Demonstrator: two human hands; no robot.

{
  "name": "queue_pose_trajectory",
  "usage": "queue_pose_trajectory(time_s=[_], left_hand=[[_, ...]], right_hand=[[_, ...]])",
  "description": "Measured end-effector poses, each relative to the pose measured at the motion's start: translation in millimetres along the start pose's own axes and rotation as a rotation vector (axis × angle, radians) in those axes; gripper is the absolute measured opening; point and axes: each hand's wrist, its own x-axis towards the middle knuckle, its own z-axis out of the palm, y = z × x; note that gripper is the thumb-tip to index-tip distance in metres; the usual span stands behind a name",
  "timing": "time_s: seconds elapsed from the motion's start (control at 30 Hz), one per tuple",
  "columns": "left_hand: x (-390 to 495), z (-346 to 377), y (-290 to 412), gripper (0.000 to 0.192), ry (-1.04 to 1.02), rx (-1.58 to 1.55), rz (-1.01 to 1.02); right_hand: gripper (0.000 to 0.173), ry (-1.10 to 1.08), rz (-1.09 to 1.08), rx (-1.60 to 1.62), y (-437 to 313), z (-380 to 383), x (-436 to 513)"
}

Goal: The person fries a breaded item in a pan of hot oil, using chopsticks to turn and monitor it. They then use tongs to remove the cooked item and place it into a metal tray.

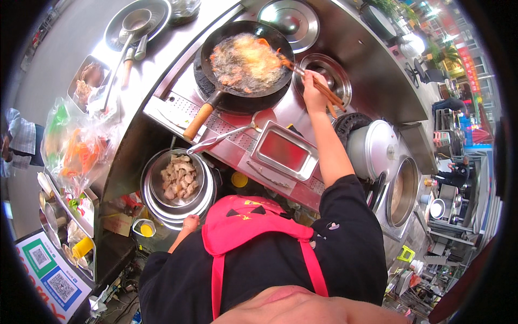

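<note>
My right hand [315, 93] holds long wooden chopsticks [330, 95] over the right rim of a black wok [208, 52]. Their tips touch or sit just above orange pieces at the edge of bubbling oil [247, 60]. The wok rests on a stove, its wooden handle [199, 121] pointing down and left. My left hand [191, 222] is low beside stacked metal basins [156, 212], fingers curled; whether it grips anything is unclear. In the top basin lie chunks of pale meat [179, 178]. Between wok and body are a rectangular steel tray [259, 152] and a long-handled ladle [218, 139].
Steel lids [305, 32] lie behind and right of the wok. A lidded pot [370, 150] and a deep round pot [404, 194] stand at right. Plastic bags [83, 150] and a strainer pan [160, 30] are on the left counter. People are farther off on both sides.
</note>
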Motion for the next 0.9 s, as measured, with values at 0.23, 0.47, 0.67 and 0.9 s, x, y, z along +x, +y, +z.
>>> queue_pose_trajectory(time_s=[0.23,0.47,0.67,0.9], left_hand=[[5,-2,-3,0.028,-0.033,-0.129,-0.085],[-12,-8,12,0.024,0.033,-0.083,-0.105],[-13,-14,15,0.025,-0.009,0.036,-0.084],[-22,-17,35,0.022,0.024,-0.042,-0.109]], right_hand=[[0.020,-0.080,0.479,0.537,3,29,-12],[0.022,-0.068,0.303,0.569,-31,6,-30],[0.024,-0.064,0.242,0.563,-60,-20,-33],[0.025,-0.025,0.142,0.449,-84,-53,-41]])
